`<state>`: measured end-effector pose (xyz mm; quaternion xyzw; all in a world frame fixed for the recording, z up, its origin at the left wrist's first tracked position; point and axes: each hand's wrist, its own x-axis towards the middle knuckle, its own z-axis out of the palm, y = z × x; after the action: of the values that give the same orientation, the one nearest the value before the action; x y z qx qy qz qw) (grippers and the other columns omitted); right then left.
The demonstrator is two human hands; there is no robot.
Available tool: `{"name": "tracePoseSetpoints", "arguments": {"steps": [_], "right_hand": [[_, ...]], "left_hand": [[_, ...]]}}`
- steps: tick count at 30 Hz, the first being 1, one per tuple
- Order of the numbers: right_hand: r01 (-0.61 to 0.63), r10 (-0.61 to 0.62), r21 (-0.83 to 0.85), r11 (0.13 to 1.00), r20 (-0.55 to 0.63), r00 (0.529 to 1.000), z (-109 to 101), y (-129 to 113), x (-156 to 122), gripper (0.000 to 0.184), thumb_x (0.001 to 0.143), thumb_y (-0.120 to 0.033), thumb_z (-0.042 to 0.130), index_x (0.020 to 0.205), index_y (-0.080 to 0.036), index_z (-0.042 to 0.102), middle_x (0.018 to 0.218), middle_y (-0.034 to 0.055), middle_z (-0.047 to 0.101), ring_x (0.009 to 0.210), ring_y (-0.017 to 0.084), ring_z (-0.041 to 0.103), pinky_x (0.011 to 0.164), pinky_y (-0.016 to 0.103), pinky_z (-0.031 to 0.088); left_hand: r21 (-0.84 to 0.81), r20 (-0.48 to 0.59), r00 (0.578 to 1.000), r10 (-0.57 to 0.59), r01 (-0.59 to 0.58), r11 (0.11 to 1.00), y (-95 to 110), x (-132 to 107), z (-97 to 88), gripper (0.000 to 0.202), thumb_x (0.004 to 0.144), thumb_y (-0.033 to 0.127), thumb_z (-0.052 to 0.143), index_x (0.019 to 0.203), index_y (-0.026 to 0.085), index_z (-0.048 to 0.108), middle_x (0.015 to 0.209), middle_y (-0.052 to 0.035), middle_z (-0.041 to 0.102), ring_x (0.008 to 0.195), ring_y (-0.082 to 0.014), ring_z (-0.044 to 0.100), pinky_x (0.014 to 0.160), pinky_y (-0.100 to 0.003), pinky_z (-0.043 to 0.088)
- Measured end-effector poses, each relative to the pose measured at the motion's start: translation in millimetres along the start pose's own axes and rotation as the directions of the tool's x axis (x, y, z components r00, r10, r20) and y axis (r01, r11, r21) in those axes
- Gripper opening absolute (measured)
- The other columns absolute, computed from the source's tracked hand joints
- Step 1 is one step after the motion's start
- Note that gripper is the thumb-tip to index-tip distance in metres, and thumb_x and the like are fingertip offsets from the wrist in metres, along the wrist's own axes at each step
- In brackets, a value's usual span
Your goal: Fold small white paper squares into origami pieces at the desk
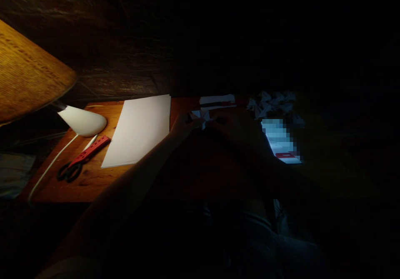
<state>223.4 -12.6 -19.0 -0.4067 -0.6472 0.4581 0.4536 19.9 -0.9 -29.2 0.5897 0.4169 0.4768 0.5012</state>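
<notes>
A small folded paper piece (203,115), white and pointed like origami, is held up between my two hands above the table. On its left side my left hand (183,123) pinches it with closed fingers. My right hand (225,123) is closed at its right side, dim in shadow, its fingers seeming to pinch the paper's edge. A stack of white paper sheets (140,129) lies just left of my left hand. Beyond the hands is a smaller piece of white paper (217,100) with a dark, thin object across it.
Scissors (83,160) with black handles and a red part lie at the left by a white lamp base (86,120) and its cord. A lit phone (279,141) lies at the right, below several folded paper pieces (270,103). The wooden table (93,189) is dark on its right side.
</notes>
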Motion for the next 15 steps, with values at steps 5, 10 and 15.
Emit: {"name": "tracePoseSetpoints", "arguments": {"steps": [5, 10, 15], "right_hand": [[0.028, -0.028, 0.005, 1.0, 0.002, 1.0, -0.6, -2.2, -0.6, 0.039, 0.081, -0.055, 0.081, 0.066, -0.024, 0.063, 0.07, 0.0004, 0.063, 0.071, 0.018, 0.056, 0.066, 0.031, 0.045], [-0.041, 0.043, -0.05, 0.998, 0.046, 0.998, 0.3, -0.8, -1.5, 0.045, 0.079, -0.063, 0.084, 0.069, -0.023, 0.067, 0.071, 0.0012, 0.066, 0.07, 0.018, 0.058, 0.065, 0.032, 0.045], [-0.014, 0.016, -0.046, 0.999, 0.041, 0.999, 1.6, 2.5, -2.1, 0.044, 0.078, -0.063, 0.084, 0.075, -0.021, 0.07, 0.077, 0.0021, 0.068, 0.076, 0.019, 0.061, 0.07, 0.032, 0.047]], "left_hand": [[0.036, -0.004, 1.0, -0.005, 0.005, 0.999, 1.2, -1.6, -0.6, 0.04, 0.069, 0.048, 0.094, 0.073, 0.018, 0.068, 0.074, -0.0029, 0.074, 0.071, -0.0162, 0.068, 0.065, -0.026, 0.054], [0.054, -0.039, 0.999, -0.023, 0.025, 0.998, 2.7, -3.5, 0.3, 0.035, 0.07, 0.041, 0.092, 0.072, 0.017, 0.067, 0.073, -0.0024, 0.072, 0.072, -0.0162, 0.068, 0.067, -0.027, 0.055], [0.074, -0.042, 0.999, -0.015, 0.018, 0.997, 4.9, -4.3, -0.3, 0.033, 0.07, 0.038, 0.091, 0.067, 0.018, 0.065, 0.067, -0.0012, 0.069, 0.071, -0.0167, 0.067, 0.066, -0.026, 0.055]]}}
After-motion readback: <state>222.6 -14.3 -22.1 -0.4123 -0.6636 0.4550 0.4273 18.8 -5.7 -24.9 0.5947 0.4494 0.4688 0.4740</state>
